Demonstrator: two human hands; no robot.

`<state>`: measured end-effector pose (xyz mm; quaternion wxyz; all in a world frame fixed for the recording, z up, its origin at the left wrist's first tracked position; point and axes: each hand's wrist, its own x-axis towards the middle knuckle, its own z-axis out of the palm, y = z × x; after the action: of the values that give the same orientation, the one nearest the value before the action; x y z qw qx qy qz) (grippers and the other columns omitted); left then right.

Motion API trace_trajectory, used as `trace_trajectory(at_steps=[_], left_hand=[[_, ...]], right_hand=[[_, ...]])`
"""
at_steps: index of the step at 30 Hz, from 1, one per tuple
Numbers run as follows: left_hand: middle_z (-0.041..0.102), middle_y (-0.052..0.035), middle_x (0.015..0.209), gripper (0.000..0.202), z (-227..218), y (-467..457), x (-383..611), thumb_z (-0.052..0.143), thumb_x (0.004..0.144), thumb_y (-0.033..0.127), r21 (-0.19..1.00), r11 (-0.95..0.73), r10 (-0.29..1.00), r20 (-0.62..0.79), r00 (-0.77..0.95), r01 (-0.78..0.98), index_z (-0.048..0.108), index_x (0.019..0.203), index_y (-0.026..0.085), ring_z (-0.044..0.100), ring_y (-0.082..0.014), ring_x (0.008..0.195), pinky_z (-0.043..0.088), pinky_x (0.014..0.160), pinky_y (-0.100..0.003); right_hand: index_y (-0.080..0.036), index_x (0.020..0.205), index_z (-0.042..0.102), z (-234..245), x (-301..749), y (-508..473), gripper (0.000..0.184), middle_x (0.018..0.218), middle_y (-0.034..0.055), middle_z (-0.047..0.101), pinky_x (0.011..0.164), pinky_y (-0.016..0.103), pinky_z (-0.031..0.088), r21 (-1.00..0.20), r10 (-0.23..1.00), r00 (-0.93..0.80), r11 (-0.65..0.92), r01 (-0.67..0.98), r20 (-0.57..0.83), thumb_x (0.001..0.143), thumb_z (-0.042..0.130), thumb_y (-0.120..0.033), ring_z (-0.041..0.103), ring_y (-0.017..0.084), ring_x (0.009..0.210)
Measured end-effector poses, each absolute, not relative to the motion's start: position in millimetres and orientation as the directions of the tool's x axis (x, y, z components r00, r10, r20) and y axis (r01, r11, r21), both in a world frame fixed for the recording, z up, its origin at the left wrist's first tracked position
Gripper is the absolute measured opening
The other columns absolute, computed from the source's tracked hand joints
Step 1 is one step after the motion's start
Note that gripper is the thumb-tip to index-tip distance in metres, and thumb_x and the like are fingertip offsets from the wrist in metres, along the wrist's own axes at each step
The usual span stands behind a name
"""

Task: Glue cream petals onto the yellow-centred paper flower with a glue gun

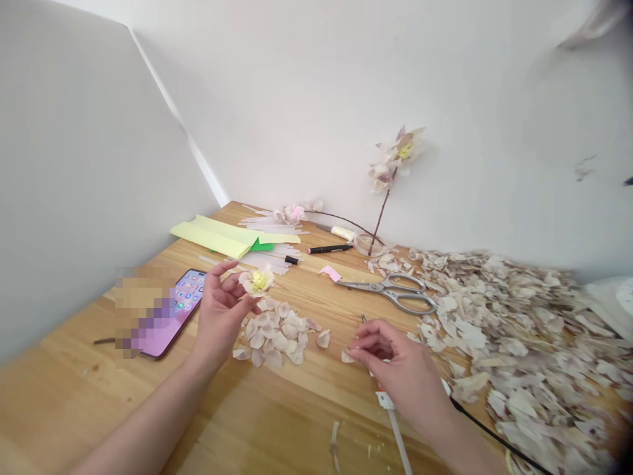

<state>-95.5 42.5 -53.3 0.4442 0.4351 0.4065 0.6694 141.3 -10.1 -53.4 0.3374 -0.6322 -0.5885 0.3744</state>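
The left forearm point(148, 422) and right forearm point(469, 448) show bare down to the bottom edge of the view, tapering into a slim left hand point(220, 313) and right hand point(405, 369) with slender fingers point(368, 343) and short, unpainted nails.

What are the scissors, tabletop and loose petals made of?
The scissors look like brushed stainless steel: dull grey sheen on blades and handle loops. The tabletop looks like pale wood, with visible grain and a satin clear coat catching light. The loose petals look thin, matte and slightly translucent, with curled edges; dried plant matter or paper, the look can't settle which.
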Motion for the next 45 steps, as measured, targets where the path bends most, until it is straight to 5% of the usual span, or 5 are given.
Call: trace_trajectory(at_steps=[14, 20, 32, 39, 45], left_hand=[[0.06, 0.0061, 0.076, 0.052, -50.5, 36.9, -91.6, 0.069, 0.061, 0.008, 0.919, -0.283, 0.952, 0.236, -0.193, -0.274, 0.042, 0.102, 0.025, 0.061, -0.0087, 0.054, 0.051, 0.046, -0.019], [0.06, 0.005, 0.078, 0.052, -49.8, 35.9, -91.5, 0.07, 0.06, 0.01, 0.914, -0.288, 0.95, 0.235, -0.206, -0.285, 0.043, 0.102, 0.026, 0.062, -0.0104, 0.058, 0.05, 0.045, -0.018], [0.061, 0.0052, 0.075, 0.049, -48.4, 32.2, -87.0, 0.067, 0.061, 0.007, 0.917, -0.281, 0.954, 0.233, -0.19, -0.283, 0.044, 0.101, 0.025, 0.058, -0.0086, 0.057, 0.049, 0.048, -0.018], [0.058, 0.0037, 0.077, 0.049, -51.9, 37.1, -94.6, 0.068, 0.064, 0.01, 0.918, -0.317, 0.923, 0.241, -0.302, -0.237, 0.044, 0.103, 0.025, 0.061, -0.0127, 0.068, 0.051, 0.048, -0.018], [0.055, 0.0038, 0.077, 0.05, -54.1, 40.3, -97.1, 0.07, 0.063, 0.012, 0.917, -0.329, 0.901, 0.233, -0.365, -0.226, 0.044, 0.103, 0.025, 0.062, -0.0135, 0.07, 0.051, 0.047, -0.018]], right_hand=[[-0.024, 0.076, 0.068, -56.4, 112.5, 9.4, 0.019, 0.074, -0.0011, 0.073, 0.064, 0.029, 0.051, -0.705, 0.975, -0.224, 0.17, 0.688, 0.016, 0.076, 0.053, -0.013, 0.068, 0.017, 0.066], [-0.021, 0.088, 0.07, -58.9, 100.4, 13.4, 0.023, 0.087, 0.008, 0.072, 0.074, 0.04, 0.046, -0.558, 0.934, -0.35, 0.33, 0.761, 0.073, 0.075, 0.055, -0.009, 0.062, 0.026, 0.083], [-0.011, 0.096, 0.058, -50.8, 52.3, 18.3, 0.023, 0.088, 0.0095, 0.065, 0.079, 0.033, 0.042, -0.354, 0.677, -0.716, 0.721, 0.596, 0.173, 0.077, 0.048, -0.003, 0.05, 0.023, 0.09], [-0.012, 0.097, 0.053, -61.3, 29.2, 32.2, 0.029, 0.089, 0.0116, 0.062, 0.077, 0.037, 0.041, -0.45, 0.695, -0.703, 0.682, 0.577, 0.152, 0.069, 0.059, -0.011, 0.05, 0.026, 0.09], [-0.019, 0.079, 0.05, -58.7, 29.4, 30.0, 0.019, 0.086, 0.009, 0.06, 0.078, 0.039, 0.038, -0.711, 0.847, -0.521, 0.431, 0.556, 0.106, 0.068, 0.052, -0.003, 0.053, 0.025, 0.088]])
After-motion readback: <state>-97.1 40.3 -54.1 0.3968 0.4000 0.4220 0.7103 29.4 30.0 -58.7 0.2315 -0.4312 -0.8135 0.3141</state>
